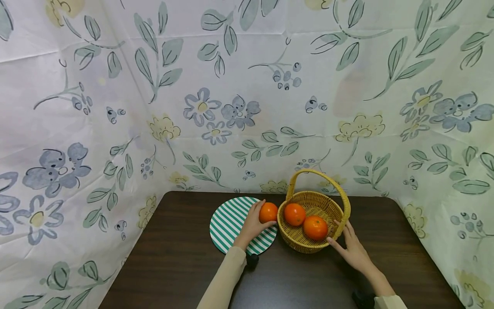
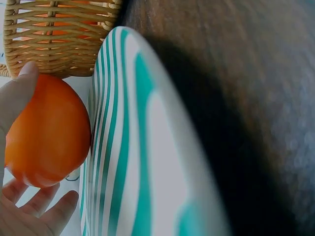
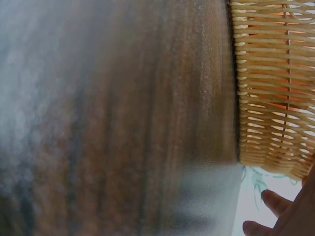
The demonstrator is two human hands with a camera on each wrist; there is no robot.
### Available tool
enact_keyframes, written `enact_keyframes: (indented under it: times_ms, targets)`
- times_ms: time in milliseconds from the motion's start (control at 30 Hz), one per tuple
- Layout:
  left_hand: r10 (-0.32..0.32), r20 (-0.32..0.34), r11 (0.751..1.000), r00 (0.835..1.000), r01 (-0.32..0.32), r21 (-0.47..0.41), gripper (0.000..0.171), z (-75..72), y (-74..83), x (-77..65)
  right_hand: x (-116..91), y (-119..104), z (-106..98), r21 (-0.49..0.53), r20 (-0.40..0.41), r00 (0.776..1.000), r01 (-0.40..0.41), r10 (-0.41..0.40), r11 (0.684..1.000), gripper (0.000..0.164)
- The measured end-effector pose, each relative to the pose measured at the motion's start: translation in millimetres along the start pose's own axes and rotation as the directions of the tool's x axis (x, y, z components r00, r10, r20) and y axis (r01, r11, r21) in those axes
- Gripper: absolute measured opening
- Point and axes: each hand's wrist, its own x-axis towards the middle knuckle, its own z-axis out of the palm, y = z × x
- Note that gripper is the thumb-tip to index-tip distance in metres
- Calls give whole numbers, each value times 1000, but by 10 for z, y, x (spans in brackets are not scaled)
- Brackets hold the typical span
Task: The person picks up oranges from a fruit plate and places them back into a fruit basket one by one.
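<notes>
My left hand [image 1: 252, 223] grips an orange [image 1: 268, 212] at the right side of a green-and-white striped plate [image 1: 224, 223]. In the left wrist view the thumb and fingers lie around this orange [image 2: 51, 132], close against the plate; whether it touches cannot be told. A yellow wicker basket [image 1: 299, 246] with an arched handle stands just to the right, holding two oranges, one at the left [image 1: 294, 214] and one near the front [image 1: 315, 228]. My right hand [image 1: 355, 251] rests against the basket's right side with spread, fairly straight fingers, near the handle's foot.
Everything stands on a dark brown wooden table [image 1: 173, 253]. A floral cloth [image 1: 239, 107] hangs behind the table and along its sides. Dark wrist devices, one at the left cuff [image 1: 252, 262] and one at the right [image 1: 362, 299], sit low near the tabletop.
</notes>
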Motion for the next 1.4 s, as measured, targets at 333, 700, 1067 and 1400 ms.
enact_keyframes:
  times_ms: [333,700,1067,1400]
  targets:
    - [2,-9,1000,1000,-2,-16,92,17,3,-4,-1,9,4,-5,6,1000,-8,8,1000,68]
    - [35,-30,999,999,-36,-39,86,37,-45,11,7,15,5,-7,-3,1000,-1,1,1000,68]
    - [43,-57,999,997,-45,-25,83,36,-27,-12,-2,18,14,-2,-5,1000,3,-3,1000,68]
    - [22,-73,999,997,-25,-42,83,6,-3,-24,-6,2,0,-2,-8,1000,10,-10,1000,68]
